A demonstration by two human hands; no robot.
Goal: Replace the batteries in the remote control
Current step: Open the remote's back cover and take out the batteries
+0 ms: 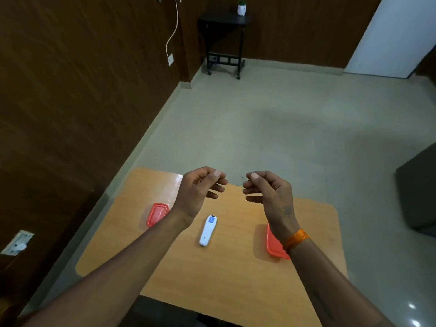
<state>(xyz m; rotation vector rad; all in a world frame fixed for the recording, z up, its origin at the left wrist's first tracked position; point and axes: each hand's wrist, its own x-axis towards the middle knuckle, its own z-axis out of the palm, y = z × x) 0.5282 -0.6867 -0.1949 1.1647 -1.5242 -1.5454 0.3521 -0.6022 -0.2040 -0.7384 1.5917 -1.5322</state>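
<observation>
We note the left fingers [215,185] loosely curled, thumb tip lying near the forefinger, nothing pinched between them. The right fingers [251,188] mirror this: curled inward, thumb over forefinger, holding nothing. The left hand [198,187] and right hand [271,190] are raised above the far part of the desk [226,274], thumbs facing each other, apart. An orange thread band [296,239] circles the right wrist.

The remote [208,230] lies flat on the desk between the two forearms, white, long axis running near to far, a small blue patch at its far end. We cannot tell whether the battery cover is on or off.

A red tub [157,214] sits left of the remote, just beside the left wrist in view. A second red tub [274,246] sits right of the remote, partly hidden by the right wrist. No batteries are discernible at this resolution.

Beyond the desk: pale floor [271,128], a dark side table [224,41] against the far wall.
</observation>
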